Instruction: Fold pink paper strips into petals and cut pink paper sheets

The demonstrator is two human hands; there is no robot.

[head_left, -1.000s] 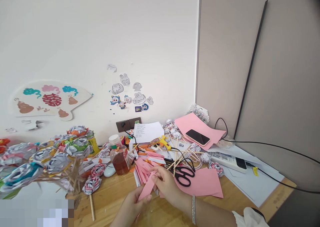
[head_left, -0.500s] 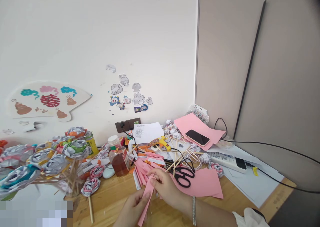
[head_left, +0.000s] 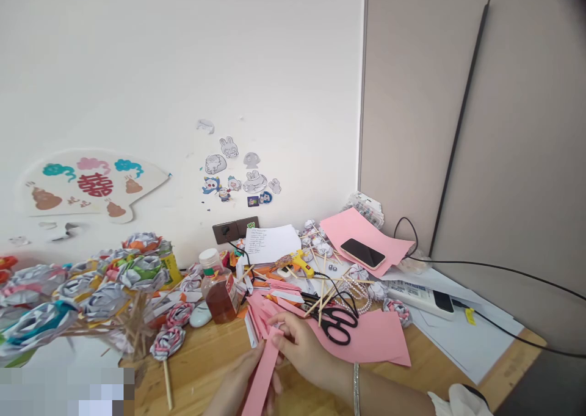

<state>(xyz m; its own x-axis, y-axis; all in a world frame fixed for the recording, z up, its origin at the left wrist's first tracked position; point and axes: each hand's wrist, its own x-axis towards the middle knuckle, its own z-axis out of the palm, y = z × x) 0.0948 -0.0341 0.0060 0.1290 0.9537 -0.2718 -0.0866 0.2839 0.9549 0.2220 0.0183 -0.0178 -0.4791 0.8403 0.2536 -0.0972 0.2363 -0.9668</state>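
A long pink paper strip (head_left: 262,379) slants up from the bottom edge between my two hands. My right hand (head_left: 300,346), with a silver bracelet at the wrist, pinches the strip's upper end between thumb and fingers. My left hand (head_left: 240,370) holds the strip from the left, its fingers partly hidden behind the paper. Just beyond my hands lies a pile of cut pink strips (head_left: 259,312). To the right, black-handled scissors (head_left: 339,327) rest on a pink paper sheet (head_left: 382,339).
Paper roses on sticks (head_left: 141,272) crowd the left, near a bottle of reddish-brown liquid (head_left: 221,297). Behind are a yellow glue gun (head_left: 302,263) with its cord and a phone (head_left: 363,253) on pink paper. White sheets and a charging cable (head_left: 499,328) lie at right.
The strip has turned its broad face more toward me. My left thumb has moved off the strip's front, and left fingers now show at its right side. My right hand keeps its pinch.
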